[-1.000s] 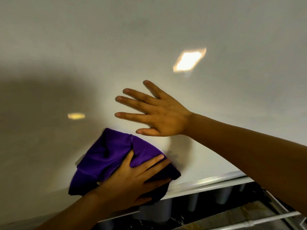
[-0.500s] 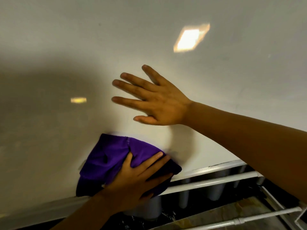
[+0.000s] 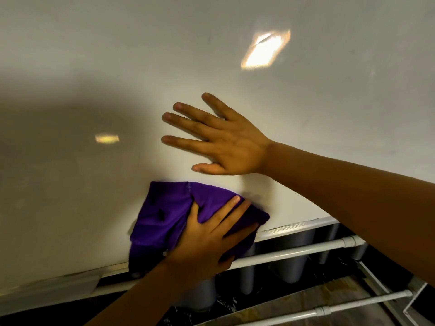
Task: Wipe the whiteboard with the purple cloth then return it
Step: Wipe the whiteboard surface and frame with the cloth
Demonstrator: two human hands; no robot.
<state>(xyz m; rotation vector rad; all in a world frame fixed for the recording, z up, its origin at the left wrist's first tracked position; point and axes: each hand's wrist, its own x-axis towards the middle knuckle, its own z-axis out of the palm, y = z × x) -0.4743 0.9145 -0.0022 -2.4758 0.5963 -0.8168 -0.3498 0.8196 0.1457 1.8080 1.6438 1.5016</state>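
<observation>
White pipes [image 3: 294, 251] and grey bins run below the whiteboard [image 3: 117, 78]. Left hand [image 3: 207, 241] presses the purple cloth [image 3: 169, 212] against the board's lower edge, fingers spread over it; right hand [image 3: 226, 142] lies flat and released on the board. Best wipe: firm, overlapping strokes, cloth kept bunched. Cloth is dark purple, crumpled, hemmed.

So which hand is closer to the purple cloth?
The left. The left hand lies right on the purple cloth, its fingers pressing it against the whiteboard. The right hand is spread flat on the board just above the cloth, not touching it.
</observation>
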